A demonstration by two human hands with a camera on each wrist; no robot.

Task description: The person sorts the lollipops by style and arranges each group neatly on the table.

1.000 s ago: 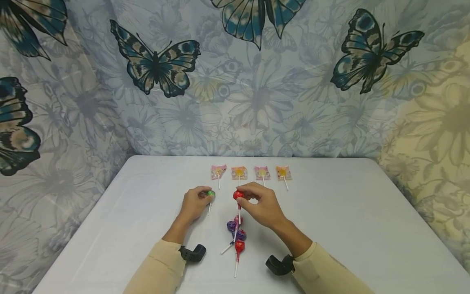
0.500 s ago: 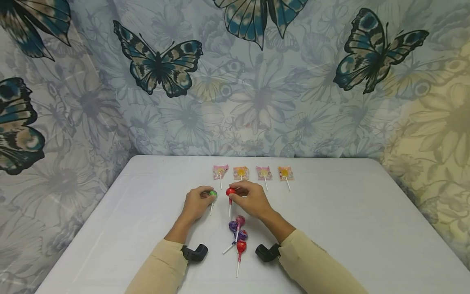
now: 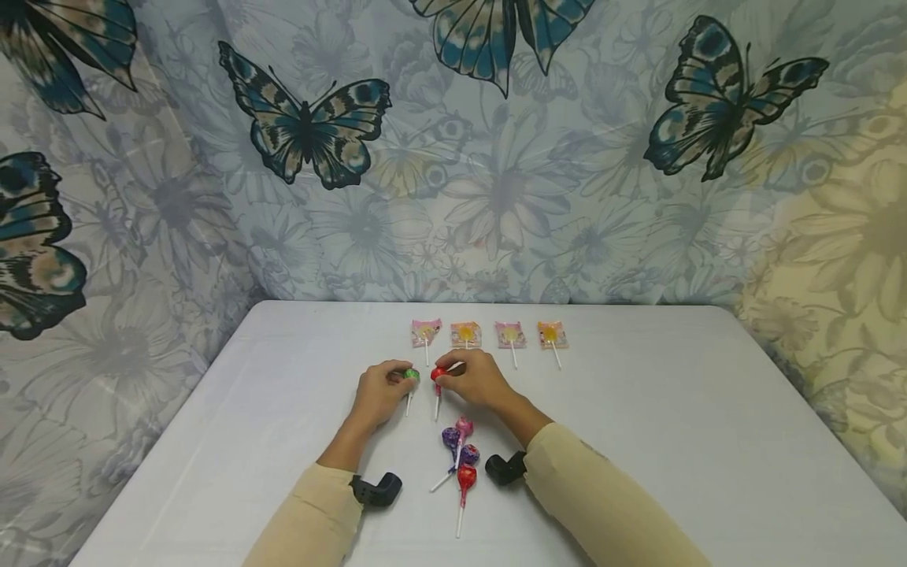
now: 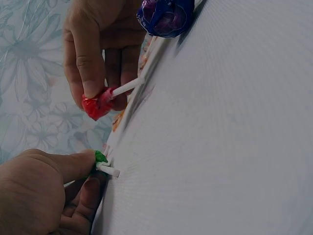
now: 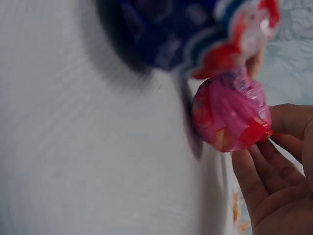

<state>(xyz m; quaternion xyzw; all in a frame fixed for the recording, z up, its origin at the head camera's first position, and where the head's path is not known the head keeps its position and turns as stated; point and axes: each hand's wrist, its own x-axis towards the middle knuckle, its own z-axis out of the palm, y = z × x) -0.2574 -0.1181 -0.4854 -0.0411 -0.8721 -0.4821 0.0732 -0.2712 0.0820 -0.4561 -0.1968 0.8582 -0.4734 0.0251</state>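
Observation:
My left hand (image 3: 379, 394) pinches a green-wrapped lollipop (image 3: 412, 375) by its head, the stick pointing toward me. Just to its right, my right hand (image 3: 478, 383) holds a red lollipop (image 3: 437, 375) between thumb and fingers. In the left wrist view the red lollipop (image 4: 97, 104) and green lollipop (image 4: 100, 156) are apart. Nearer me lies a cluster: a pink lollipop (image 3: 464, 426), two purple-blue lollipops (image 3: 470, 454) and another red lollipop (image 3: 466, 476). The pink lollipop (image 5: 232, 115) partly hides my right hand (image 5: 279, 186) in the right wrist view.
Along the back of the white table (image 3: 638, 394) lies a row of flat, clear-wrapped lollipops, from a pink one (image 3: 426, 331) at left to an orange one (image 3: 552, 335) at right. Behind the table hangs a butterfly-patterned cloth (image 3: 496, 220).
My right hand has moved left with the red lollipop, bringing it close beside the green one. The left hand keeps its hold, nearly still. The cluster and back row look unchanged.

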